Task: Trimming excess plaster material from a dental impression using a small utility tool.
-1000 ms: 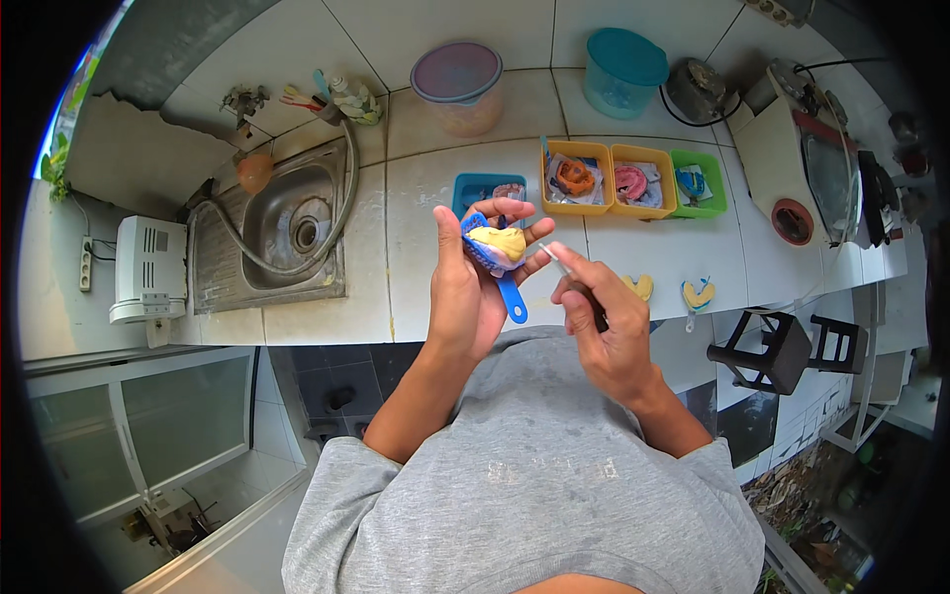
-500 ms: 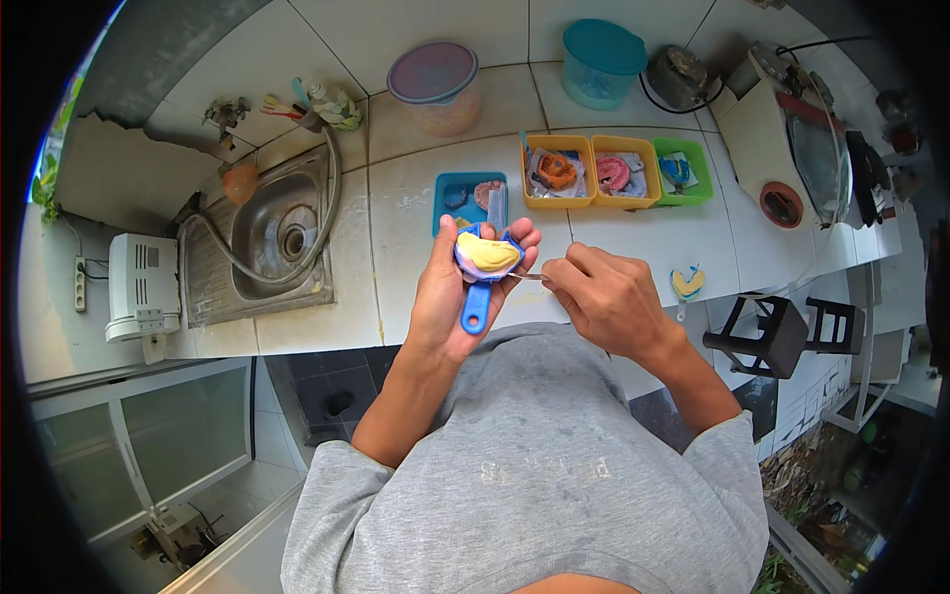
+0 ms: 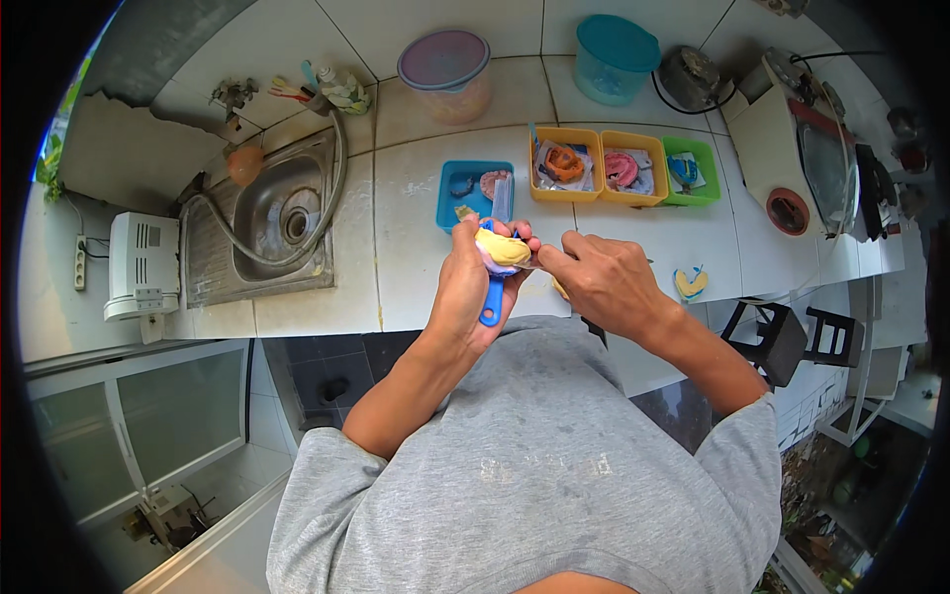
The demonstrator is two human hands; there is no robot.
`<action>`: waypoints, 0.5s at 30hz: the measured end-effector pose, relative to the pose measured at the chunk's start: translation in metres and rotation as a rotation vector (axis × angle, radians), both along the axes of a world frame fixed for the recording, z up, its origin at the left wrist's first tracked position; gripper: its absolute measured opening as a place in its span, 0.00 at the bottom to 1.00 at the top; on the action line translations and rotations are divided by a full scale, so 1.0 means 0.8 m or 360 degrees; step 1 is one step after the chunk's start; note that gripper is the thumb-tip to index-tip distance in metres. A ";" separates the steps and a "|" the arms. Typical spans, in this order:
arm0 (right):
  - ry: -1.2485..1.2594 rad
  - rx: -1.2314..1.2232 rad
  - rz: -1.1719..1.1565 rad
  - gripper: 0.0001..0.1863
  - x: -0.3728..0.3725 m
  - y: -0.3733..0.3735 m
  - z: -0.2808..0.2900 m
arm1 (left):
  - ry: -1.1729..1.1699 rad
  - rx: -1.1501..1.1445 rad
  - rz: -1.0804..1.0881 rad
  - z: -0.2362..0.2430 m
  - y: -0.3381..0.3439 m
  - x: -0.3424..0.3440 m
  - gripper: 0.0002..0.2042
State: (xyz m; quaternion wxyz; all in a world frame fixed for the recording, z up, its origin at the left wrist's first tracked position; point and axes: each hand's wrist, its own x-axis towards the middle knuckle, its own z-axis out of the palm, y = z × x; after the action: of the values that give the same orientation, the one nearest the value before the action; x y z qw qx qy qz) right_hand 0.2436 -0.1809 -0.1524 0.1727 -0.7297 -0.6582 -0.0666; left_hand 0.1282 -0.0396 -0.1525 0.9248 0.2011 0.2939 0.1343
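Observation:
My left hand [image 3: 463, 282] is closed round a blue dental impression tray [image 3: 493, 297], its handle hanging toward me. Smooth yellow material [image 3: 503, 247] fills the tray, with a pale lilac layer along its rim. From the right, my right hand [image 3: 616, 282] pinches a thin metal tool [image 3: 534, 263] whose tip meets the tray's right edge; most of the tool is hidden by fingers. Just beyond the left fingers lies a blue container [image 3: 445, 195] with a pink dental piece [image 3: 493, 184] inside. A second yellow-filled impression [image 3: 691, 284] rests on the counter to the right.
Two yellow bins [image 3: 565, 196] and a green bin [image 3: 708, 193] hold further impressions. Behind them stand a purple-lidded tub [image 3: 444, 94] and a teal-lidded tub [image 3: 616, 79]. A steel sink [image 3: 208, 282] with a hose is at left; a white machine [image 3: 752, 163] stands right.
The filled tray has tilted and turned in my left hand. My right hand has come closer, bringing the metal tool against the tray's right edge. The whole view has shifted slightly.

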 end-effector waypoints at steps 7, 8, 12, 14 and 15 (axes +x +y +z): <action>0.0369 0.0100 -0.0230 0.08 -0.027 0.001 -0.020 | -0.0008 -0.0085 0.0113 -0.003 -0.005 0.002 0.16; 0.0425 0.0129 -0.0274 0.07 -0.030 0.001 -0.022 | -0.0006 -0.0086 0.0111 -0.004 -0.005 0.002 0.16; 0.0500 0.0175 -0.0330 0.06 -0.041 0.003 -0.027 | -0.0002 -0.0093 0.0129 -0.008 -0.006 0.002 0.16; 0.0572 0.0205 -0.0371 0.05 -0.044 0.002 -0.031 | 0.0005 -0.0102 0.0141 -0.009 -0.007 0.004 0.16; 0.0572 0.0203 -0.0374 0.05 -0.047 0.002 -0.031 | 0.0028 -0.0104 0.0145 -0.009 -0.008 0.005 0.17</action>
State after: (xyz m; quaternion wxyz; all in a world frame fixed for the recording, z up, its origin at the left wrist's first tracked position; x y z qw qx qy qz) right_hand 0.2062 -0.1793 -0.1770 0.3240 -0.7891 -0.5218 0.0035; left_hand 0.1318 -0.0458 -0.1600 0.9212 0.1584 0.3150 0.1647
